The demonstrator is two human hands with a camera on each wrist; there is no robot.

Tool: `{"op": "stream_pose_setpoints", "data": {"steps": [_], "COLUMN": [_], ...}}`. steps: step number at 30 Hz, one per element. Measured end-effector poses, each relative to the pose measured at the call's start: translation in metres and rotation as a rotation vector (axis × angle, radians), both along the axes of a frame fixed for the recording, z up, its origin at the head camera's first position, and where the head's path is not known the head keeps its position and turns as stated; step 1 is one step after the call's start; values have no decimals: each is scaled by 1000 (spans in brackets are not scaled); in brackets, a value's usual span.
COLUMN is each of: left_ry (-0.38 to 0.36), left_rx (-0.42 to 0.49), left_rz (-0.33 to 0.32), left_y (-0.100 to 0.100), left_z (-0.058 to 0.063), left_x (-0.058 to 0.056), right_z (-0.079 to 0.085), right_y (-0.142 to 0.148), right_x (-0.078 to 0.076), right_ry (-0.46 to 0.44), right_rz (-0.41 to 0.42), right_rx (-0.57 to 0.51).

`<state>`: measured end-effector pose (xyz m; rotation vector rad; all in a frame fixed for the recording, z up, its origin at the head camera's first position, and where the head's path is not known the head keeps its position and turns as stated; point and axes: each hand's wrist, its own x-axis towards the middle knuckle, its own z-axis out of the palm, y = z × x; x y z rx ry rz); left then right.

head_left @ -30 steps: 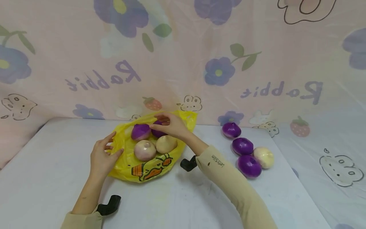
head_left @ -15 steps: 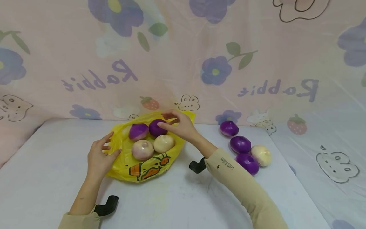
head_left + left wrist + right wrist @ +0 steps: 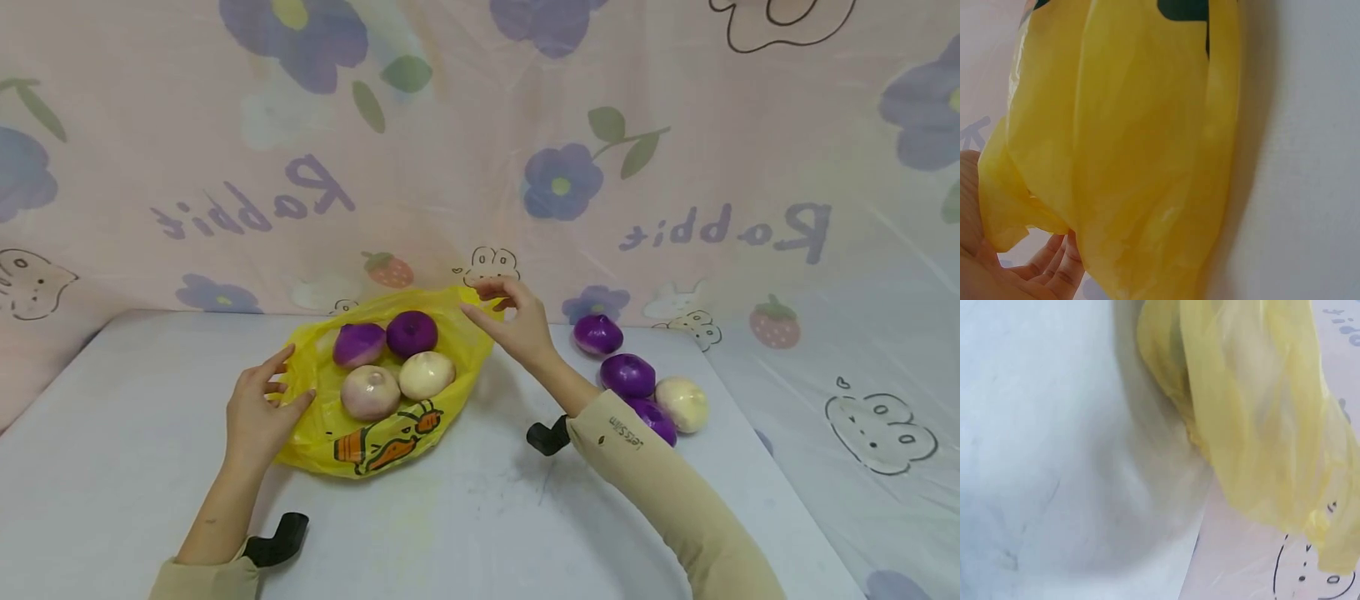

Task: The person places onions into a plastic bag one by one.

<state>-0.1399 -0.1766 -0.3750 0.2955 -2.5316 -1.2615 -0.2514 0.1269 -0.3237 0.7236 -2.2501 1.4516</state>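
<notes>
A yellow plastic bag [image 3: 300, 446] with a printed duck lies on the table, its mouth spread wide. Inside sit a two-tone purple onion [image 3: 358, 344], a dark purple onion [image 3: 412, 334], a pinkish-white onion [image 3: 371, 392] and a cream onion [image 3: 427, 375]. My left hand [image 3: 255, 417] touches the bag's left rim, fingers and thumb spread apart; in the left wrist view yellow plastic partly covers this hand [image 3: 1016, 269]. At the bag's upper right edge is my right hand [image 3: 525, 329], its thumb and fingers apart with no onion between them.
On the table [image 3: 465, 533], right of the bag, three purple onions [image 3: 627, 375] and a cream onion [image 3: 682, 405] lie close together. My right sleeve [image 3: 660, 492] partly covers the nearest purple one. A patterned curtain [image 3: 450, 183] hangs along the back.
My right hand has drawn back from over the dark purple onion to the bag's right edge, uncovering the onions. My left hand has kept its place at the rim. The head view has shifted slightly.
</notes>
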Motion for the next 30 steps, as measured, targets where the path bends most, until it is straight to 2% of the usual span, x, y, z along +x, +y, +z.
{"op": "stream_pose_setpoints", "data": {"steps": [4,9,13,18,30], "left_ry": [8,16,12,19,6], "left_rx": [-1,-5,-2,5,24], "left_rz": [-3,-2,2,6,-1], "left_y": [-1,-1,-1,-1,0], "left_z": [0,1,0,-1,-1], "left_x": [0,1,0,-1,1], "right_z": [0,-1,-5,-6,-14], "right_y": [6,15,23,31,54], "right_x": [0,-4,-9,-11,-19], "right_ry": [1,33,34,-12,-120], "right_rz": [-37,-124,-162,-201,-370], "right_rx": [6,24,1,-44,-115]}}
